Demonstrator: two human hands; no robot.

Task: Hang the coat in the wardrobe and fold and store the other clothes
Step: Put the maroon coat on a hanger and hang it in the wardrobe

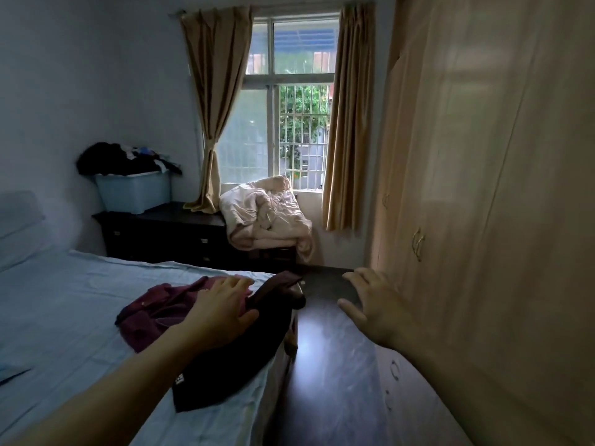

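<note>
Two garments lie at the near corner of the bed: a dark one, spilling over the mattress edge, and a maroon one crumpled just beside it, the two touching. Which of them is the coat I cannot tell from here. The left hand is laid flat over the spot where they meet, fingers spread and gripping nothing; whether it presses or only hovers is unclear. The right hand is held out over the floor toward the wardrobe, fingers apart, empty.

The wardrobe doors look closed, so nothing can be hung until a handle is pulled. The dark garment has much of its cloth past the edge; a careless tug on the maroon one could drag it to the floor. Grabbing both at once would tangle them, too. Farther off, a bin heaped with clothes sits on a dresser, and that pile looks ready to topple if jostled.
</note>
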